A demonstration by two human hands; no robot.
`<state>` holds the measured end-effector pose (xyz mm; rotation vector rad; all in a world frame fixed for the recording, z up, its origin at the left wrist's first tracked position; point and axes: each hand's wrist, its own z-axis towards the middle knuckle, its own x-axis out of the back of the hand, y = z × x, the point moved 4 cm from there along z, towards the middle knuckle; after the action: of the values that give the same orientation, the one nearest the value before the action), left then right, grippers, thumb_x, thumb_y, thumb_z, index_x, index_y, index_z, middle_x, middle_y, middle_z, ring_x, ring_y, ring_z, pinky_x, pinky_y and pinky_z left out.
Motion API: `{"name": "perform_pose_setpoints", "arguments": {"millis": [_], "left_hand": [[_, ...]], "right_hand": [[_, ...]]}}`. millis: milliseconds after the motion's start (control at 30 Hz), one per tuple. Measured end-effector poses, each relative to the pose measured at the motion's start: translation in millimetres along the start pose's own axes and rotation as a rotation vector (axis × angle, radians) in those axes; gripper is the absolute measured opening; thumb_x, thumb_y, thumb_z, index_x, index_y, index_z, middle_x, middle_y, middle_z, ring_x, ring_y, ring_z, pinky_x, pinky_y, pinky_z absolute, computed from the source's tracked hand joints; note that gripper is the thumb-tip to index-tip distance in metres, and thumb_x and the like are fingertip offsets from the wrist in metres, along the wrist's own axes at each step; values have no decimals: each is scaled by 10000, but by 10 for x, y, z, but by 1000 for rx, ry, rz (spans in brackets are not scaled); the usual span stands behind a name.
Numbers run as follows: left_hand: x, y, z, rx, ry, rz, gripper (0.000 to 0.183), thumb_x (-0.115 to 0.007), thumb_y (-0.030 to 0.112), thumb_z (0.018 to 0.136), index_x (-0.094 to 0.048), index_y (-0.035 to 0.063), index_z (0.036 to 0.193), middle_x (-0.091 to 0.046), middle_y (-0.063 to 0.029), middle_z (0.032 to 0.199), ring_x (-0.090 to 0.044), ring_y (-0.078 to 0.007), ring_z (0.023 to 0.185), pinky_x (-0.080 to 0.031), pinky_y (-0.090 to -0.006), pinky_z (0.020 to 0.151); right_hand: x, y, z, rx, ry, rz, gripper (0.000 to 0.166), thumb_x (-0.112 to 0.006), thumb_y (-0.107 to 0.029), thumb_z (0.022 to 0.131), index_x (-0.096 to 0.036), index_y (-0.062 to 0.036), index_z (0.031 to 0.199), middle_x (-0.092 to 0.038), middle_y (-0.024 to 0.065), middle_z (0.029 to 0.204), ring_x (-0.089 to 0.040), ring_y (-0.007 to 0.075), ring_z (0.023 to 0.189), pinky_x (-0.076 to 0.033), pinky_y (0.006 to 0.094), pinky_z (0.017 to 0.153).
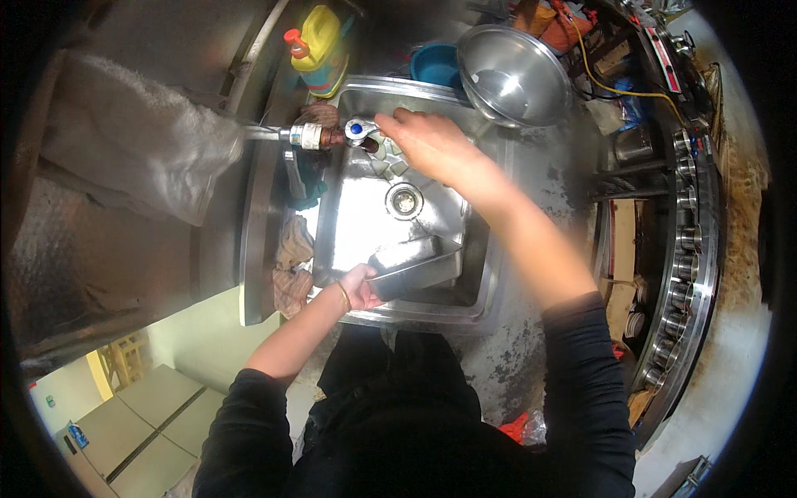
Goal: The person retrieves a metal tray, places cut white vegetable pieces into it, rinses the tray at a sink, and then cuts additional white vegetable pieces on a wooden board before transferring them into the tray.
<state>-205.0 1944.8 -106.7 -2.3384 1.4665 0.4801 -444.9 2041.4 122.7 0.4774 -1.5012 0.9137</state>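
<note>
My left hand (363, 287) grips the near left rim of a rectangular stainless steel pan (411, 274), which is tilted over the near part of a steel sink (329, 205). My right hand (423, 140) is at the lever of a tap (357, 129) with a blue dot, thumb and fingers closed about its end. Several pale chunks (389, 167) lie on the sink floor below the spout; their kind is unclear. Between them and the pan sits the round drain (405, 201). Whether water runs from the spout cannot be seen.
A large steel bowl (515, 75) rests at the sink's far right corner, beside a blue basin (433, 62). A yellow jug (320, 50) with a red cap stands far left. Crumpled brown cloths (294, 267) lie along the left rim. A stove front with knobs (685, 267) runs along the right.
</note>
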Motion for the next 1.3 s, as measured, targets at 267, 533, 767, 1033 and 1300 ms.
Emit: {"name": "perform_pose_setpoints", "arguments": {"millis": [267,533,767,1033,1300], "left_hand": [[-198,-71,-402,-108,-157,-103,253,-471,183,725,-566,12,886,-625,-152,874,-635,-260,785,-524,-441,761],[-83,-57,-745,-230,-21,-71,88,-489,105,701,-479,80,618,-588,-78,739,-621,-239,688,-529,-461,686],[13,-191,-1041,-369,264,154,119,-538,156,725,-534,72,810,-575,-45,832,-585,-163,709,-491,-286,561],[237,-338,-1043,-589,185,324,465,-492,14,754,-439,-20,1215,-550,-85,1067,-554,-150,874,-458,-251,729],[384,-361,-1047,-529,126,148,571,-447,-82,725,-378,7,1285,-534,-64,1099,-518,-132,941,-424,-251,796]], "right_hand": [[22,68,58,112,52,-172,221,-513,-95,777,-505,-124,996,-596,103,815,-637,294,748,-506,401,622],[-9,108,84,125,74,-124,234,-530,-128,794,-509,-119,1027,-599,114,832,-628,303,729,-503,381,620],[-1038,1068,-192,-598,302,972,317,-572,-251,812,-534,-41,1047,-609,188,912,-607,327,822,-488,384,678],[-3436,1311,-68,-787,-128,399,556,-667,-259,751,-400,-102,1213,-369,263,1178,-557,414,928,-480,433,815],[-3718,1292,-10,-788,-18,427,493,-422,-376,858,-351,17,1149,-498,294,981,-538,424,907,-457,449,769]]}}
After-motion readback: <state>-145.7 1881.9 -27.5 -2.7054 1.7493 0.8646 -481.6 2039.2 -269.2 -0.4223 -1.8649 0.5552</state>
